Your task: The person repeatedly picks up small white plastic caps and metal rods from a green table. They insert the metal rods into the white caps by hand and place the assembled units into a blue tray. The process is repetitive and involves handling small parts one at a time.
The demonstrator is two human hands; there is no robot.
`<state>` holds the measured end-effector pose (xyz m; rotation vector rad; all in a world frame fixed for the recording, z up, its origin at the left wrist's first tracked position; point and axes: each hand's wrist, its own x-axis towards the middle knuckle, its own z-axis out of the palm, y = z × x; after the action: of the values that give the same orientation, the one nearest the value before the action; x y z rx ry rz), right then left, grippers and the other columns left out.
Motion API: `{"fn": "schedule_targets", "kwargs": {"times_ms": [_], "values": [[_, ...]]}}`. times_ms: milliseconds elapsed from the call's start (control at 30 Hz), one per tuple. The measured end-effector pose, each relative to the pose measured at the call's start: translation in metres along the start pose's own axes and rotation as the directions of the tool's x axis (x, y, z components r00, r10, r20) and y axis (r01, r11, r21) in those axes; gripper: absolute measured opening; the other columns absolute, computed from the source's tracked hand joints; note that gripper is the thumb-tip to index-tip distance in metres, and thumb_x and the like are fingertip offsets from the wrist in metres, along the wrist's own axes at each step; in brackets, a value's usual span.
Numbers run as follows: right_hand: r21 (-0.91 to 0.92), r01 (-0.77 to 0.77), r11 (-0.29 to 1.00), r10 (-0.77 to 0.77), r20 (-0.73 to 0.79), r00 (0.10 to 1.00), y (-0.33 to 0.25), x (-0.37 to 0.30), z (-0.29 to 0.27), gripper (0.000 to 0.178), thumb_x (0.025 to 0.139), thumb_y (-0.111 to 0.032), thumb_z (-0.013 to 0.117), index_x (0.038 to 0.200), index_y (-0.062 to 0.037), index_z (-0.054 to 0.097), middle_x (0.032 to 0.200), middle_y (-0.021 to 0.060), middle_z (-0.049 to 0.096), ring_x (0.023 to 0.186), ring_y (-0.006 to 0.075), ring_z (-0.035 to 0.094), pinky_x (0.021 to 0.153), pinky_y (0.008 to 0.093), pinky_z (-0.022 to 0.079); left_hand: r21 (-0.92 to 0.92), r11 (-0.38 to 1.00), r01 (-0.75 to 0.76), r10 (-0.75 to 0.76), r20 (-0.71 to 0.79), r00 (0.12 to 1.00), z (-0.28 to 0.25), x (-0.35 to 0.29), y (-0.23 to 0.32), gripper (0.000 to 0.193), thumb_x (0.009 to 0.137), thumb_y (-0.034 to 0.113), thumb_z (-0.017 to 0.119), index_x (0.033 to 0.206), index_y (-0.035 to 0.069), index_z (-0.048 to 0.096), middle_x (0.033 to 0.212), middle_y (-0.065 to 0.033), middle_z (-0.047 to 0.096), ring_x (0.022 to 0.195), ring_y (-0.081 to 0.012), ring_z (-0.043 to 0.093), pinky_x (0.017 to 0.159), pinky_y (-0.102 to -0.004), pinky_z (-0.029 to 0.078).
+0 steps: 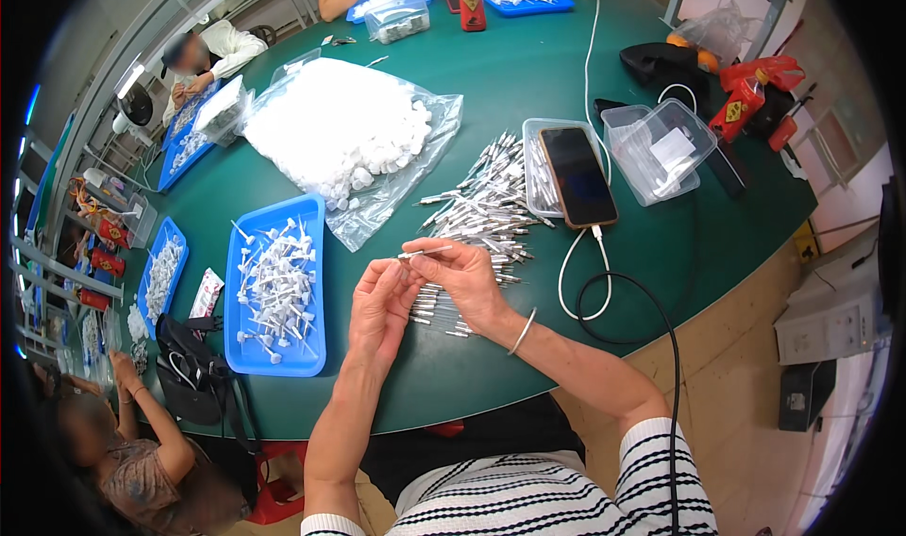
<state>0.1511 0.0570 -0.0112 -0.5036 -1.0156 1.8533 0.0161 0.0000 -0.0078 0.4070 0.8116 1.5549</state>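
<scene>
Over the near part of the green table (444, 385), my left hand (377, 302) and my right hand (467, 281) meet with their fingers pinched on a thin white-and-silver rod (427, 251). Its lower end is hidden by my fingers. Just beyond and to the right lies a loose pile of similar slender rods (486, 196), some reaching under my right hand. To the left, a blue tray (322, 300) holds many white pieces, each a small cap with a thin stem. Beyond my hands rests a clear plastic bag (354, 229) heaped with small white caps (377, 144).
A phone (580, 177) with a white cable leans on a clear box (536, 125) of rods. Another clear container (661, 154) and a red bottle (741, 107) stand right. A black bag (184, 371) hangs at the left edge. Several people sit around the table.
</scene>
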Motion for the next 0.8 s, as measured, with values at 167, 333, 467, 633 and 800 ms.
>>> {"fn": "schedule_targets", "kwargs": {"times_ms": [167,333,467,633,800], "values": [[-0.013,0.013,1.0,-0.013,0.001,1.0,0.002,0.0,-0.001,0.021,0.089,-0.003,0.064,0.11,0.0015,0.066,0.093,0.0068,0.068,0.083,0.0091,0.062,0.076,0.0216,0.052,-0.026,0.999,-0.023,0.023,-0.011,1.0,0.005,-0.001,-0.001,0.003,0.091,0.007,0.06,0.091,0.005,0.058,0.093,-0.0093,0.067,0.087,-0.0148,0.066,0.086,-0.03,0.056],[-0.013,0.048,0.999,-0.049,-0.008,0.999,0.0,0.0,0.002,0.02,0.089,-0.004,0.064,0.109,0.0011,0.067,0.091,0.006,0.068,0.079,0.0083,0.062,0.074,0.0207,0.051,-0.01,0.997,-0.075,0.075,-0.017,0.997,0.008,-0.003,0.001,0.003,0.091,0.006,0.059,0.09,0.005,0.056,0.093,-0.0098,0.067,0.087,-0.0152,0.066,0.085,-0.0301,0.056],[-0.043,0.08,0.996,-0.082,-0.057,0.995,-0.003,0.001,0.001,0.019,0.089,-0.005,0.064,0.108,0.0007,0.067,0.088,0.0041,0.068,0.074,0.0063,0.06,0.069,0.0198,0.051,-0.01,0.997,-0.081,0.081,-0.033,0.996,0.004,-0.003,0.002,0.005,0.092,0.009,0.059,0.092,0.004,0.057,0.093,-0.0096,0.066,0.084,-0.0141,0.065,0.08,-0.0276,0.057],[-0.079,0.135,0.988,-0.139,-0.051,0.989,-0.01,0.003,-0.002,0.017,0.09,-0.007,0.064,0.105,0.0,0.067,0.086,0.0034,0.067,0.071,0.0053,0.059,0.066,0.0193,0.05,0.138,0.988,-0.071,0.078,-0.04,0.996,0.007,-0.004,0.005,0.016,0.094,0.017,0.059,0.099,0.002,0.059,0.095,-0.0092,0.065,0.082,-0.0133,0.064,0.073,-0.0251,0.057],[-0.19,0.128,0.973,-0.123,0.04,0.992,-0.007,0.001,0.001,0.014,0.089,-0.004,0.062,0.102,0.0007,0.066,0.084,0.004,0.066,0.072,0.0067,0.06,0.065,0.0207,0.05,0.233,0.972,-0.018,0.008,0.04,0.999,0.007,-0.004,0.006,0.018,0.095,0.02,0.058,0.098,0.002,0.059,0.092,-0.0074,0.065,0.077,-0.0126,0.064,0.068,-0.0262,0.058]]}}
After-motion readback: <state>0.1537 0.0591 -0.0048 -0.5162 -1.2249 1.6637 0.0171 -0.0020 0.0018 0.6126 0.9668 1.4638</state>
